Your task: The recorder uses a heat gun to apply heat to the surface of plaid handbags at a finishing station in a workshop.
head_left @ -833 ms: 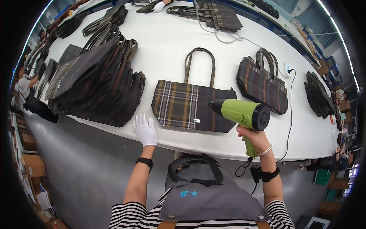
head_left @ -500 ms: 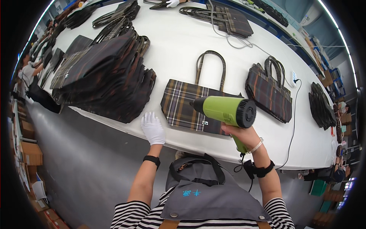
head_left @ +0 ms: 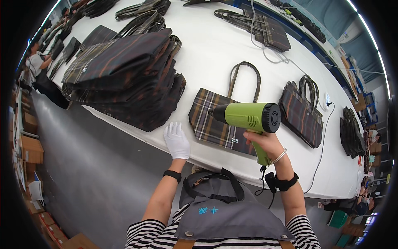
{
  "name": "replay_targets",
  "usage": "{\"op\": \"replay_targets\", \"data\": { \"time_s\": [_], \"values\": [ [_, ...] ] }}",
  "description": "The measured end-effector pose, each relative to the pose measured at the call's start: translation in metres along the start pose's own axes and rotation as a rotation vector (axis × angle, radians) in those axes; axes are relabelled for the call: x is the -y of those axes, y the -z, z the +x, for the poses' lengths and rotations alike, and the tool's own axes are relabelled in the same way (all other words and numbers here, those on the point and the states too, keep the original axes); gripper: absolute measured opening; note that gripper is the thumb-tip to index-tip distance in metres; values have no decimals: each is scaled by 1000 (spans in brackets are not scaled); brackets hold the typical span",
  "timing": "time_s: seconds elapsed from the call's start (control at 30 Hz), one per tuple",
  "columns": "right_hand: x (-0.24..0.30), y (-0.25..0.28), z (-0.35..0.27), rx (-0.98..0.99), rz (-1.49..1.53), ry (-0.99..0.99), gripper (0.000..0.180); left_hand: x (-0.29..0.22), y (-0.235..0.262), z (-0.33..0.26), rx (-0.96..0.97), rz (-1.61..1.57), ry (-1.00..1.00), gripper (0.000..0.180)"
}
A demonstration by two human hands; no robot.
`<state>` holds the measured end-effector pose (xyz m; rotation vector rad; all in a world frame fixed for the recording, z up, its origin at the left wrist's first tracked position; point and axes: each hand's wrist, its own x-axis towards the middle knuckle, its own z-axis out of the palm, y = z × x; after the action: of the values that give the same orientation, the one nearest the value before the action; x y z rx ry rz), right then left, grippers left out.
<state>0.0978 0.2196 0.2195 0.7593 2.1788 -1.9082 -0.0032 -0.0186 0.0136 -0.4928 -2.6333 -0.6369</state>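
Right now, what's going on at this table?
The bare right hand grips a green heat gun, its nozzle over a plaid tote bag lying on the white table. Whether it's running, I can't tell. The gloved left hand is at the table's front edge, between that bag and a big bag pile.

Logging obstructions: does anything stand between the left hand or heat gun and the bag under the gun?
Nothing visible: only table shows between the left hand and the bag; the heat gun, in the right hand, points across the bag, nothing seen between.
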Motion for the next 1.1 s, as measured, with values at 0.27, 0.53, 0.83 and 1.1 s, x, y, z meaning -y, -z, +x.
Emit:
{"op": "replay_targets", "data": {
  "time_s": [0.27,0.53,0.83,1.1],
  "values": [
    [-2,-1,23,-101,4,121,22,1,-1,1,-11,3,-36,32],
    [4,-14,68,-53,-7,214,22,-3,4,3,20,-14,-51,34],
    [15,-7,-3,96,-91,-8,25,0,-2,-1,-16,-32,-34,36],
    [-25,43,-93,58,-96,-41,24,-3,-4,0,-14,-53,-38,34]
  ]
}}
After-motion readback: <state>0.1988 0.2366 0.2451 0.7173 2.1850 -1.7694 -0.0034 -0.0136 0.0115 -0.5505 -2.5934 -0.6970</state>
